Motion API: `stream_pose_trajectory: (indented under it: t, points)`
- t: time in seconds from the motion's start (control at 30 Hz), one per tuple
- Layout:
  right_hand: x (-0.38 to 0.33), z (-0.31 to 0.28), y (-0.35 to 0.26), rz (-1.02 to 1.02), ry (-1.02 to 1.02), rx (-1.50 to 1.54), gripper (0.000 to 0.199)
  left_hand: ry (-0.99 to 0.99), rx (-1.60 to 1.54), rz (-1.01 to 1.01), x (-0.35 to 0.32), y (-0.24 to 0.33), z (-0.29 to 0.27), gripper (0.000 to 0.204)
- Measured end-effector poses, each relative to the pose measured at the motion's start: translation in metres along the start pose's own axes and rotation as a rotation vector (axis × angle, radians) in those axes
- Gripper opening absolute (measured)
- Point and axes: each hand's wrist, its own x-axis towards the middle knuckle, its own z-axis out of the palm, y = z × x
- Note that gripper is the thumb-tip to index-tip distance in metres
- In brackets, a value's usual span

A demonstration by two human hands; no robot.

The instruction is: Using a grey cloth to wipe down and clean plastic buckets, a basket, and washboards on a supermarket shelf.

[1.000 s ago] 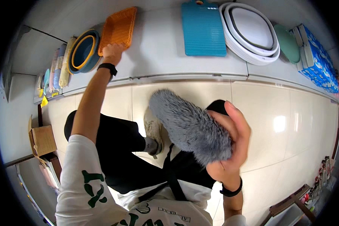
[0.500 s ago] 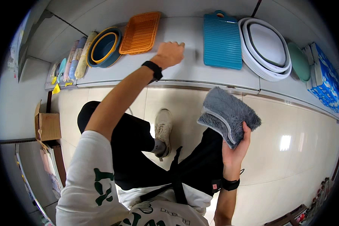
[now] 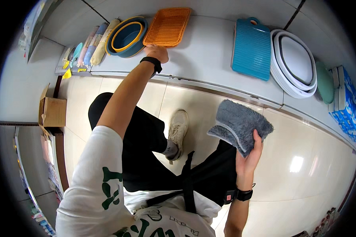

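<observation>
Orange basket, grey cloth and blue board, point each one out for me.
orange basket [image 3: 168, 26], head view, middle of its mesh bottom.
grey cloth [image 3: 241, 124], head view, fluffy top face above the right hand.
blue board [image 3: 252, 49], head view, centre of its ribbed face.

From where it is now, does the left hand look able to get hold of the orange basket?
Probably yes: the left hand is already at the near edge of the orange basket, and nothing lies between them on the shelf.
</observation>
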Motion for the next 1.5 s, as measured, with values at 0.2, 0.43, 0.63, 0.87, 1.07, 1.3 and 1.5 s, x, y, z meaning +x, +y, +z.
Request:
stream_pose_trajectory:
  t: [0.2, 0.43, 0.63, 0.87, 1.07, 1.3, 1.5]
  points:
    - [0.003, -0.005, 0.003, -0.004, 0.064, -0.042, 0.041, -0.001, -0.099, 0.071, -0.006, -0.028, -0.006, 0.048]
    - [0.008, 0.005, 0.011, 0.023, 0.034, -0.018, 0.041, -0.013, -0.516, -0.181, 0.036, -0.179, 0.052, 0.039]
    - [0.009, 0.007, 0.009, 0.047, 0.006, -0.081, 0.054, 0.146, -0.78, -0.318, 0.039, -0.177, 0.067, 0.034]
    - [0.01, 0.006, 0.018, 0.023, 0.087, -0.151, 0.045, 0.441, -0.841, -0.235, 0.127, -0.241, 0.09, 0.049]
    - [0.012, 0.001, 0.012, -0.012, 0.109, -0.186, 0.044, 0.288, -0.707, -0.312, 0.103, -0.19, 0.054, 0.053]
    - [0.023, 0.014, 0.021, 0.127, -0.045, -0.008, 0.045, 0.589, -0.583, 0.018, 0.042, -0.092, -0.043, 0.036]
    - [0.016, 0.007, 0.014, 0.121, -0.004, 0.051, 0.043, 0.426, -0.493, 0.674, -0.068, 0.104, -0.089, 0.045]
